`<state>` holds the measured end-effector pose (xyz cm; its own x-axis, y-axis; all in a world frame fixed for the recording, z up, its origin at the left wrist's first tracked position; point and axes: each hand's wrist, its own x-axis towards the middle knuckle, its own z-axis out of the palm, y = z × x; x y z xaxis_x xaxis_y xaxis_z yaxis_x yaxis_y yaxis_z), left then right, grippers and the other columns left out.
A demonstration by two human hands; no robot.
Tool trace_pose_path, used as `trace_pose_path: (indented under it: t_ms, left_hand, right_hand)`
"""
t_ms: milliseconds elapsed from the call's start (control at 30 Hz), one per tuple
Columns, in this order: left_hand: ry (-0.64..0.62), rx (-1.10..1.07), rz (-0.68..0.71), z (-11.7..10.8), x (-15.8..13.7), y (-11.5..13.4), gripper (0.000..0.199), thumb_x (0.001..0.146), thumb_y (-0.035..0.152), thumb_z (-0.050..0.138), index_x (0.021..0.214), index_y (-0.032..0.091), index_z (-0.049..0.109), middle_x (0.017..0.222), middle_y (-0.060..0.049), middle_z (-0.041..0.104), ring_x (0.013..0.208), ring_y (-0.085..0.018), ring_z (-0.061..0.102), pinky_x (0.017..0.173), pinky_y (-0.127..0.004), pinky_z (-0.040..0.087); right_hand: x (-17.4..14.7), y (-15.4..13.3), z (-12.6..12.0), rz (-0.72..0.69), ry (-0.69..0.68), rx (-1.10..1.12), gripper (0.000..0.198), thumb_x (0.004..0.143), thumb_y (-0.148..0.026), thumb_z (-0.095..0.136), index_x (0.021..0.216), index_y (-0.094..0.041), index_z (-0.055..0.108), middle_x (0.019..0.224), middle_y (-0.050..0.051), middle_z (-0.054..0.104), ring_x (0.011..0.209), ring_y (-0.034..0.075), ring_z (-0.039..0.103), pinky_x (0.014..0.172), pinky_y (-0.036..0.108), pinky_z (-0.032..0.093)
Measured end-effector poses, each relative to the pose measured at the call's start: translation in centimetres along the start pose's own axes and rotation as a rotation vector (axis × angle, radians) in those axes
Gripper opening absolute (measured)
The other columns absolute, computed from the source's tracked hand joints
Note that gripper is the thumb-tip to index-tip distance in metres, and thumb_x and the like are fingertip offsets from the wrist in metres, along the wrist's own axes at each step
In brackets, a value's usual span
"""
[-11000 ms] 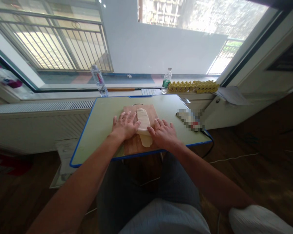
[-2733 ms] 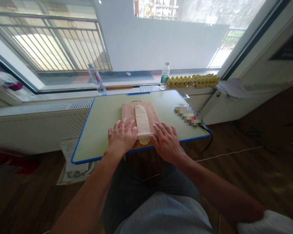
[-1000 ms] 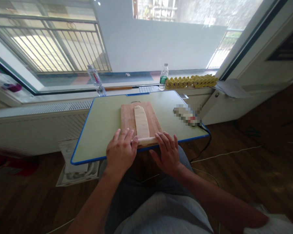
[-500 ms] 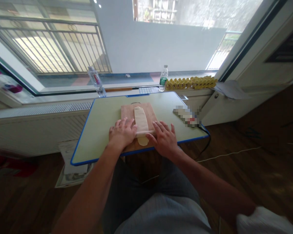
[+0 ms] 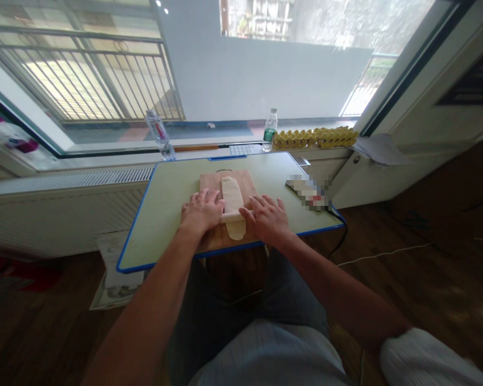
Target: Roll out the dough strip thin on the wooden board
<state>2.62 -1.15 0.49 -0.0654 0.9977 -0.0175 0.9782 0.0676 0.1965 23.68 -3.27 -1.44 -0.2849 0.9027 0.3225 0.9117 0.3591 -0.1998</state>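
A long flat strip of pale dough [image 5: 232, 193] lies lengthwise on a wooden cutting board [image 5: 247, 182]. Across its nearer part runs a light rolling pin [image 5: 231, 217], with dough showing on both sides of it. My left hand [image 5: 202, 212] bears down on the pin's left end, its fingers bent forward over it and the thumb by the dough. On the right end presses my right hand [image 5: 269, 217], fingers forward, the thumb along the pin near the dough's edge. The palms hide both ends of the pin.
The board rests on a small pale table [image 5: 165, 209] with a blue rim. A pixelated item [image 5: 306, 192] with a black cord lies at its right. Along the windowsill stand a clear bottle [image 5: 161, 135], a green-labelled bottle [image 5: 270, 130] and yellow egg trays [image 5: 316, 138].
Both hands and the rolling pin have moved slightly away from me along the dough. More of the dough's near end now shows below the pin.
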Motion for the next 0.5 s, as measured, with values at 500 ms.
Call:
trace_pose_path:
  t_ms: [500]
  left_hand:
    - [0.145,0.09,0.046,0.4,-6.0,1.4,0.06,0.108,0.048,0.031,0.159,0.028,0.055,0.173,-0.009,0.045,0.157,-0.035,0.042,0.124,-0.06,0.04]
  right_hand:
    - [-5.0,-0.3,-0.5,-0.012,0.0,0.017,0.065,0.113,-0.056,0.04,0.163,-0.015,0.047,0.169,0.015,0.049,0.158,0.033,0.039,0.129,0.059,0.024]
